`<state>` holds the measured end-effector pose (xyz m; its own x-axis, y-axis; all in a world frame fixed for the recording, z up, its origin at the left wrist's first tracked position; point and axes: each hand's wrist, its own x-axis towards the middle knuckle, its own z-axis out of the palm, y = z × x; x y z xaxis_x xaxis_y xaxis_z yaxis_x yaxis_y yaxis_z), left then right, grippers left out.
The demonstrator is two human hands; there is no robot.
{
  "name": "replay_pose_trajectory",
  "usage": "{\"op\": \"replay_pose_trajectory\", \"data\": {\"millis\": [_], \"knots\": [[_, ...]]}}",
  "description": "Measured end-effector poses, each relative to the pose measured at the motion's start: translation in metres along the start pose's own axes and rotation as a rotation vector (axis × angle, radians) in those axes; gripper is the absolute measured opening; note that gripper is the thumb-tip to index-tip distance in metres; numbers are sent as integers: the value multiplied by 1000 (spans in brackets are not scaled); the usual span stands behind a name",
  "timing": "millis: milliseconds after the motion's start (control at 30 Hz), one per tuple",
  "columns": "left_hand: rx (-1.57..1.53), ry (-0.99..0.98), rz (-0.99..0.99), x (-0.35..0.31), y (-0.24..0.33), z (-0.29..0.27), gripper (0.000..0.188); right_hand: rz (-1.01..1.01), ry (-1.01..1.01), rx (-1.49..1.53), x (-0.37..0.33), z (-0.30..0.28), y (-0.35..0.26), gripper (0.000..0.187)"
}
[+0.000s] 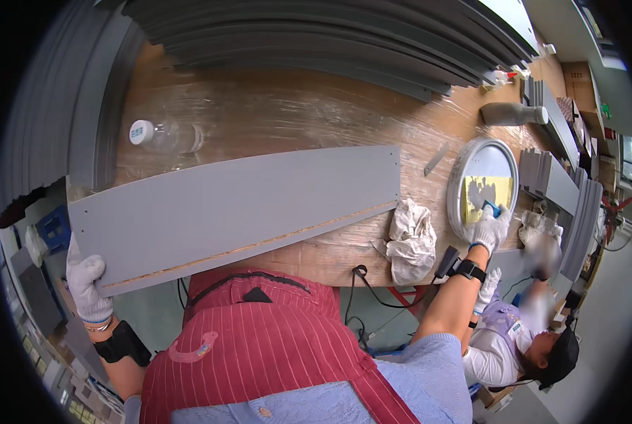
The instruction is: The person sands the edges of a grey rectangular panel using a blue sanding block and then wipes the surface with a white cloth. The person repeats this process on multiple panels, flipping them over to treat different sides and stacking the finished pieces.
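Observation:
A long grey board (245, 205) with a bare chipboard groove along its near edge lies on the table. My left hand (90, 286), in a white knit glove, is closed around the board's near left corner. To the right, a round grey lid or shallow tub (453, 185) carries a yellow sheet (503, 187) smeared with grey paste (480, 194). My gloved right hand (489, 230) pinches a small blue scraper (494, 208) at the sheet's near edge. Between board and lid lies a crumpled white rag (411, 244).
Stacks of grey boards (316, 49) line the table's far and left sides. A clear bottle (166, 136) lies behind the board, a grey bottle (510, 114) at the far right. A metal strip (436, 159) rests near the lid. Another person (514, 339) works close on my right.

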<state>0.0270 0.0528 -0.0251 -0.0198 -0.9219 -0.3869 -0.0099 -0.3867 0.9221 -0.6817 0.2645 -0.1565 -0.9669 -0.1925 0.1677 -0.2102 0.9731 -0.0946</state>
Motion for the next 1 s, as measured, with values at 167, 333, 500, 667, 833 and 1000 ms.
{"op": "replay_pose_trajectory", "data": {"millis": [167, 333, 500, 667, 833, 1000], "knots": [[-27, 58, 19, -11, 14, 29, 81, -285, -372, 1094, -64, -59, -88, 45], [-26, 90, 13, -19, 23, 42, 80, -526, -805, 1478, -162, -99, -186, 51], [71, 111, 51, -25, 27, 49, 81, -709, -1019, 1372, -223, -107, -239, 50], [95, 100, 10, -27, 36, 55, 80, -981, -755, 1237, -242, -99, -256, 47], [106, 96, 42, -26, 30, 51, 78, -1104, -590, 1207, -250, -104, -270, 47], [91, 87, 26, -25, 34, 56, 78, -1135, -586, 1152, -253, -107, -273, 47]]}}
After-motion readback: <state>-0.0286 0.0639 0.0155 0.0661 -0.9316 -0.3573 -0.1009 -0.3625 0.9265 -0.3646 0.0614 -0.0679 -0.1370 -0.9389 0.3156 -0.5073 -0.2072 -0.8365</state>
